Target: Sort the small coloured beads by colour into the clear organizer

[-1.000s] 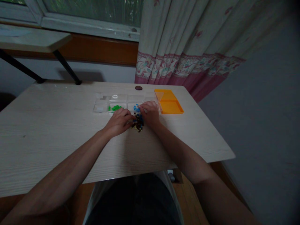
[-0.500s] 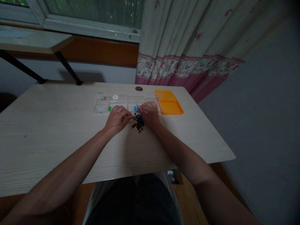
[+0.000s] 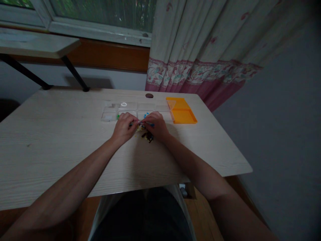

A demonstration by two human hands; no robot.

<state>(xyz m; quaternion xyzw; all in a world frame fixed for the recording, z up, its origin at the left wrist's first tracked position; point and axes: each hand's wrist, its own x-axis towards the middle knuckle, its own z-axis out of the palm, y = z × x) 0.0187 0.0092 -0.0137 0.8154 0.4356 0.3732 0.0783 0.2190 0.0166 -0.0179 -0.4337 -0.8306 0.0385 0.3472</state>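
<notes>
A small pile of tiny dark, cream and blue pieces (image 3: 147,136) lies on the wooden table, right below my fingers. My left hand (image 3: 125,127) is pinched closed at the pile's upper left edge; what lies between its fingertips is too small to make out. From the other side my right hand (image 3: 157,127) meets it, thumb and fingers closed, with a bit of blue showing at them. The fingertips of both hands almost touch. Just beyond, light-blue pieces (image 3: 146,115) sit in a clear compartment box, and green pieces (image 3: 118,116) show in another, partly behind my left hand.
Clear plastic boxes with raised lids (image 3: 109,115) stand in a row beyond my hands. At their right end is an open orange box (image 3: 184,116). A brown oval object (image 3: 149,95) lies near the table's back edge. A raised shelf (image 3: 50,47) stands at the back left.
My right hand has come left and slightly down from the light-blue pieces, to my left fingertips. My left hand has barely moved. The pile's upper part is now more covered.
</notes>
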